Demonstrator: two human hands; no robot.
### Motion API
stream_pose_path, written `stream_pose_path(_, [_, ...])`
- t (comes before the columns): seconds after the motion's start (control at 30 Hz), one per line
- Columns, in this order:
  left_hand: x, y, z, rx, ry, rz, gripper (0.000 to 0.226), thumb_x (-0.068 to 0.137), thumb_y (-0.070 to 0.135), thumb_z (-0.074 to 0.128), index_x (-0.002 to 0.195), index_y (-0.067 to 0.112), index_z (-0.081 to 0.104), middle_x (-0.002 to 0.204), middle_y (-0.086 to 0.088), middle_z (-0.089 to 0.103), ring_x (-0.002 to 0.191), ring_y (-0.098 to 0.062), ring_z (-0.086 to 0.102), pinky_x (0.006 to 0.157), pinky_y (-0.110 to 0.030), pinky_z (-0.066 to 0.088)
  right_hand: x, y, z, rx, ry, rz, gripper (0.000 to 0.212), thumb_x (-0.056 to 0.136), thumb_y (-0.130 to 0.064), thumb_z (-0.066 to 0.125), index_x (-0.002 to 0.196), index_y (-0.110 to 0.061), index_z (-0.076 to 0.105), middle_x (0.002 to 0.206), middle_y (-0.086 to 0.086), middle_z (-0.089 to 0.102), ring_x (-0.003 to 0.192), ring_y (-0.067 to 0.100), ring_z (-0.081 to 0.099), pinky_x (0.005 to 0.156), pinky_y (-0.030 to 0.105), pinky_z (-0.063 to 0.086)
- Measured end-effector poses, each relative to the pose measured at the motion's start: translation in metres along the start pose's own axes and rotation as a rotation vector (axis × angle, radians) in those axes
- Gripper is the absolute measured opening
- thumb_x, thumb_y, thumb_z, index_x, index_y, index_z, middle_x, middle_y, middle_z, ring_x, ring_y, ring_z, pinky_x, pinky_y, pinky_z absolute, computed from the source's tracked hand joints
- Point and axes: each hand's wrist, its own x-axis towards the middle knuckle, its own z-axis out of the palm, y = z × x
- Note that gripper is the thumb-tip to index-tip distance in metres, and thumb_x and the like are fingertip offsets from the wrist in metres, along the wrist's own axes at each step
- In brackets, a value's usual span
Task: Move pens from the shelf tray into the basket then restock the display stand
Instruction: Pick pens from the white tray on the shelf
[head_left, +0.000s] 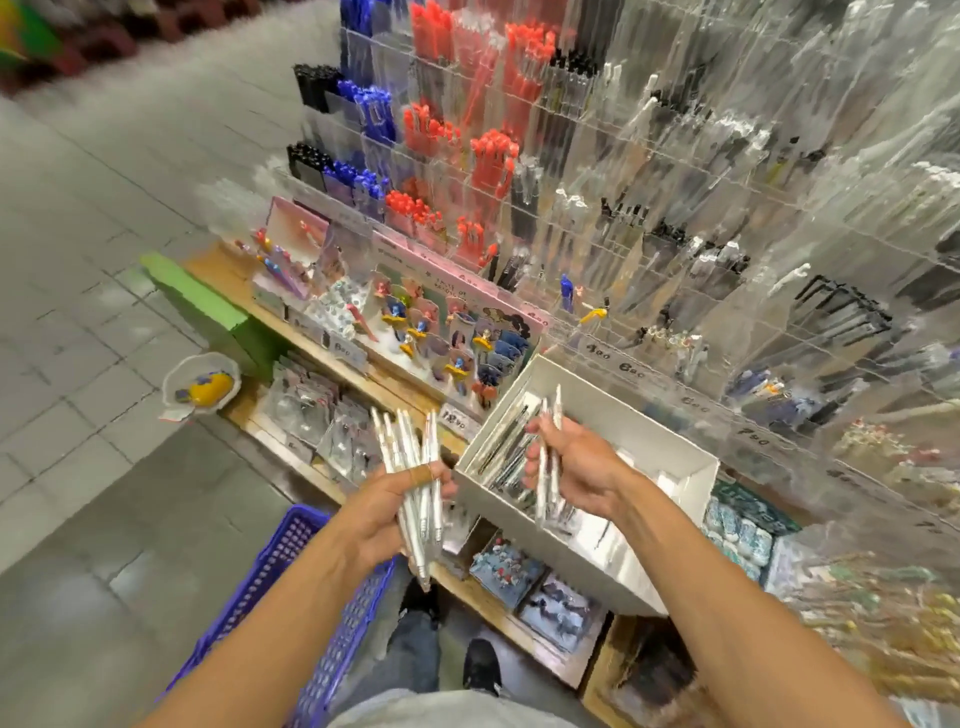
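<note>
My left hand (387, 512) grips a bundle of several white pens (410, 467), held together by a tan rubber band, above the purple basket (291, 561) at the lower left. My right hand (569, 470) holds a few more white pens (549, 457) upright over the white shelf tray (670, 467), which still has several pens lying in its left part. The tray rests tilted on the wooden shelf edge. Behind it rises the clear acrylic display stand (597, 171) with rows of black, blue and red pens.
Character pen cards (441, 332) and packaged goods fill the wooden shelf (332, 358) in front of the stand. A small bowl with a yellow item (202, 387) hangs at the shelf's left end. Grey tiled floor lies to the left; my shoes (480, 665) are below.
</note>
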Motion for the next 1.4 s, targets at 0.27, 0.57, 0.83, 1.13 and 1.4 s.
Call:
stream_pose_path(0.27, [-0.088, -0.074, -0.102, -0.353, 0.37, 0.158, 0.034, 0.065, 0.008, 0.076, 0.096, -0.004, 0.074, 0.082, -0.016, 0.074, 0.067, -0.019, 0.073, 0.053, -0.027, 0.057, 0.018, 0.068, 0.116, -0.351, -0.386, 0.268, 0.011, 0.098, -0.007, 0.052, 0.108, -0.005, 0.056, 0.079, 0.004, 0.06, 0.067, 0.014, 0.056, 0.065, 0.032, 0.059])
stream_pose_path(0.57, [-0.16, -0.154, -0.218, -0.647, 0.684, 0.232, 0.022, 0.09, -0.005, 0.052, 0.108, -0.003, 0.065, 0.09, -0.015, 0.069, 0.077, -0.023, 0.068, 0.068, -0.034, 0.055, 0.037, 0.196, 0.253, -0.655, -0.565, 0.413, 0.024, 0.094, 0.01, 0.045, 0.105, -0.01, 0.051, 0.074, 0.006, 0.056, 0.057, 0.014, 0.057, 0.057, 0.029, 0.052])
stream_pose_path(0.83, [-0.143, -0.208, -0.328, -0.844, 0.645, 0.193, 0.028, 0.072, -0.009, 0.062, 0.098, -0.008, 0.073, 0.092, -0.024, 0.073, 0.08, -0.033, 0.074, 0.067, -0.038, 0.06, 0.08, 0.342, 0.326, -0.827, -0.551, 0.584, 0.025, 0.089, 0.012, 0.049, 0.083, -0.012, 0.053, 0.065, 0.004, 0.061, 0.057, 0.016, 0.059, 0.054, 0.029, 0.05])
stream_pose_path(1.13, [0.013, -0.274, -0.485, -0.956, 0.743, 0.082, 0.036, 0.058, -0.007, 0.068, 0.094, -0.008, 0.071, 0.081, -0.024, 0.068, 0.063, -0.028, 0.068, 0.059, -0.034, 0.058, 0.243, 0.54, 0.322, -0.998, -0.549, 0.565, 0.023, 0.093, 0.011, 0.05, 0.084, -0.01, 0.054, 0.06, -0.002, 0.06, 0.055, 0.009, 0.056, 0.055, 0.022, 0.045])
stream_pose_path(1.4, [0.139, -0.369, -0.573, -0.841, 0.821, -0.028, 0.031, 0.08, -0.01, 0.065, 0.11, 0.0, 0.067, 0.097, -0.017, 0.074, 0.089, -0.029, 0.069, 0.076, -0.038, 0.058, 0.367, 0.667, 0.25, -1.141, -0.473, 0.627, 0.027, 0.091, 0.005, 0.058, 0.117, 0.001, 0.053, 0.106, 0.017, 0.067, 0.09, 0.023, 0.066, 0.083, 0.033, 0.056])
